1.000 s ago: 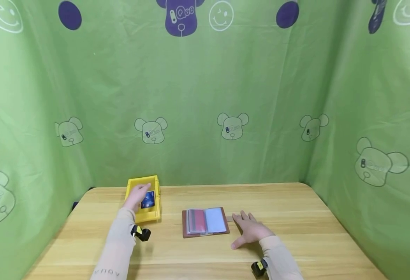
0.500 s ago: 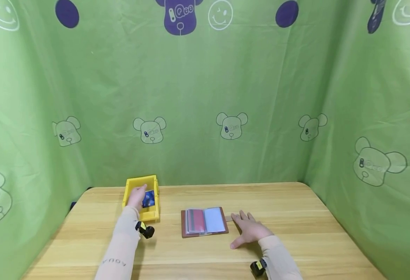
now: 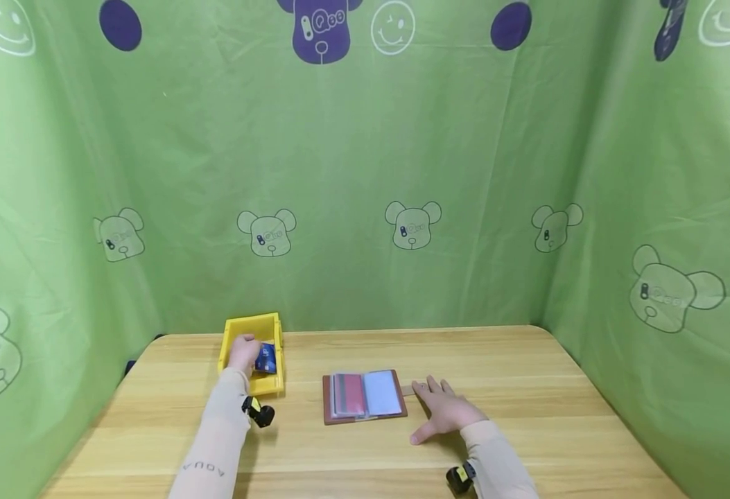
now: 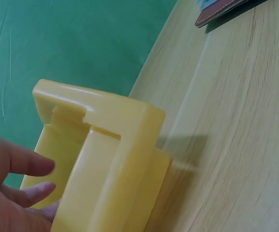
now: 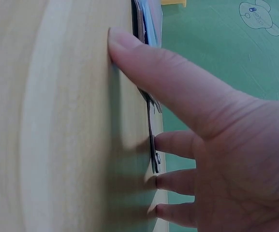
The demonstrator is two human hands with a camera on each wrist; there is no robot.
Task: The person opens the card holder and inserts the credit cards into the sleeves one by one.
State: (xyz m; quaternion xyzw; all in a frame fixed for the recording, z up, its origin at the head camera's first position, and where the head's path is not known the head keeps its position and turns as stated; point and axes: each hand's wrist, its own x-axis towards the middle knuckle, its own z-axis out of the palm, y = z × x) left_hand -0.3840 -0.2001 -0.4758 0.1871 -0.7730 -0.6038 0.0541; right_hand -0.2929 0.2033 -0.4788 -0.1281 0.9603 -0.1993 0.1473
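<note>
My left hand (image 3: 244, 352) reaches into a yellow plastic box (image 3: 251, 324) at the back left of the table. Its fingers are bent beside a blue card (image 3: 266, 358), which sits tilted in the box. In the left wrist view, the visible fingertips (image 4: 45, 165) are apart with nothing seen between them; the box wall hides the rest and the card. My right hand (image 3: 448, 410) lies spread on the table, its index fingertip on the strap (image 3: 410, 389) of a brown card holder (image 3: 327, 402). That holder lies unfolded, showing clear sleeves with red and pale blue contents.
The wooden table (image 3: 514, 374) carries the box and holder, with bare wood between them. A green printed curtain (image 3: 340, 284) closes off the back and both sides. Each wrist wears a small black camera, such as the left one (image 3: 258, 412).
My left hand has moved deeper into the box and its fingers have bent. The blue card, flat before, is now tilted and slightly shifted. My right hand and the card holder have stayed put.
</note>
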